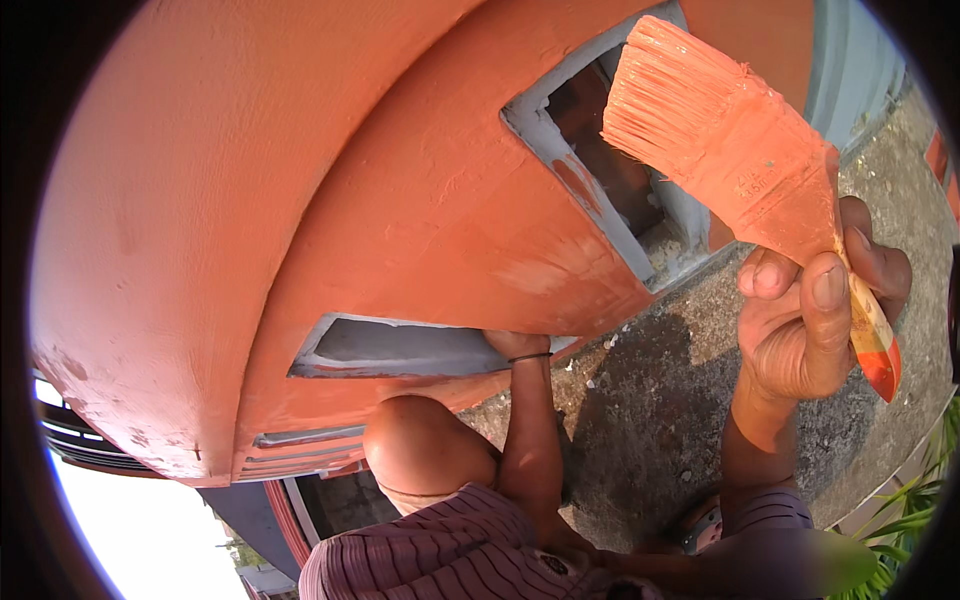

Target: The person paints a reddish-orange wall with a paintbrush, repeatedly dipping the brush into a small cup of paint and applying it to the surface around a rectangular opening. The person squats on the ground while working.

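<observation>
My right hand holds a flat paintbrush up close in front of me. Orange paint coats its bristles and ferrule; the wooden handle with a red-orange tip shows below my fingers. The bristles point up and to the left. At the lower grey-edged opening in the orange wall, my left hand rests by the right end. Its fingers are hidden in the recess, and a dark band circles the wrist.
Behind the brush, another grey-framed opening shows orange smears on its frame. More narrow slots lie lower left. My bent knee is close to the wall. Rough, stained concrete runs along its base, with green leaves at lower right.
</observation>
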The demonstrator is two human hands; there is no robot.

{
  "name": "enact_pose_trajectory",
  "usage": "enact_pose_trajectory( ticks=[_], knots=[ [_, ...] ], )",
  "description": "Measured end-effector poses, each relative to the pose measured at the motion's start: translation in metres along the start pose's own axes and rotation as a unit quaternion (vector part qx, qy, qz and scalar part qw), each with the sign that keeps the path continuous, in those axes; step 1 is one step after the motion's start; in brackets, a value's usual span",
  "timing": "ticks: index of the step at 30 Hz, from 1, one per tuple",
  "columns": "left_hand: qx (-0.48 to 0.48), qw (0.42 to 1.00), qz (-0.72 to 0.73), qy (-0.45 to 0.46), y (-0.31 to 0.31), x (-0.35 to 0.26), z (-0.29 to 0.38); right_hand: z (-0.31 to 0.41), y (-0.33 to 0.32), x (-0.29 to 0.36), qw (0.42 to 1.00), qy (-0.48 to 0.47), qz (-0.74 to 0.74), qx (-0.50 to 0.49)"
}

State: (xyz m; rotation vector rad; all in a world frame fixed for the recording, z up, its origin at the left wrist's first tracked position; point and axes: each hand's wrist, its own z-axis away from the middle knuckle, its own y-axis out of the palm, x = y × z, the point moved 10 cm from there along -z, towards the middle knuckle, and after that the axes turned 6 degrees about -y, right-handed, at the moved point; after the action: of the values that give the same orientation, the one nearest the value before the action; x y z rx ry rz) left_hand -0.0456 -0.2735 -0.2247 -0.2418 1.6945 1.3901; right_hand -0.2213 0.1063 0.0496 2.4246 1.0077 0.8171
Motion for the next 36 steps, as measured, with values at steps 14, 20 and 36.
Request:
enact_pose_trajectory(
  ticks=[14,20,36],
  knots=[
    [-0.012,1.0,0.015,-0.017,-0.013,0.002,-0.002,0.091,-0.033,-0.045,0.992,0.122,0.021,-0.024],
    [-0.015,1.0,0.001,-0.013,-0.01,0.001,0.002,0.125,0.024,-0.044,0.845,0.13,0.108,0.507],
    [0.029,0.999,0.019,-0.008,-0.013,0.005,-0.003,0.013,0.043,0.017,0.947,-0.065,0.176,0.259]
  ],
)
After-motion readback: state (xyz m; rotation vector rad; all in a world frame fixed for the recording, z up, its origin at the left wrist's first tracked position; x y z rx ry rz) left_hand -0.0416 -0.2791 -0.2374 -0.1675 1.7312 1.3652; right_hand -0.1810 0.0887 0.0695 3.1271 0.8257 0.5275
